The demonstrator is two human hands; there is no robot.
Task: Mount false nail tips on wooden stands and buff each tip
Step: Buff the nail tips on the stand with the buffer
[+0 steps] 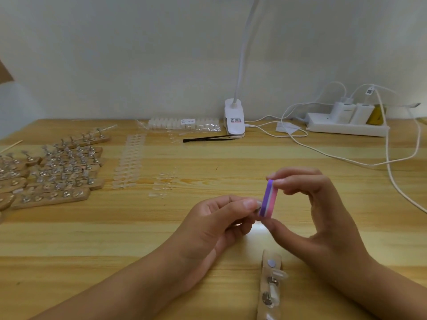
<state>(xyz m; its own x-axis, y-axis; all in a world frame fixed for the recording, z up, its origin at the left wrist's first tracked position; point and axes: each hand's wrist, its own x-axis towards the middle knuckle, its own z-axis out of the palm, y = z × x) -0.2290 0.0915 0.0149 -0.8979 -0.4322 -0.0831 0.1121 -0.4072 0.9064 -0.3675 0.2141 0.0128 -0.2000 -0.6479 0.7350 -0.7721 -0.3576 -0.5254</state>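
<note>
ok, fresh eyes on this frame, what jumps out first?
The hands at centre: the right hand pinches a purple-pink buffer upright, and the left hand holds what looks like a tip against it. Next come the crowded stands at far left, then a lone stand lying at the bottom edge between the forearms.

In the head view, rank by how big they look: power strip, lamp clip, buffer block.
1. Power strip, clearly largest.
2. Lamp clip and buffer block look about alike; the block, pinched by the right hand, is nearer the camera, so I won't rank them.
</note>
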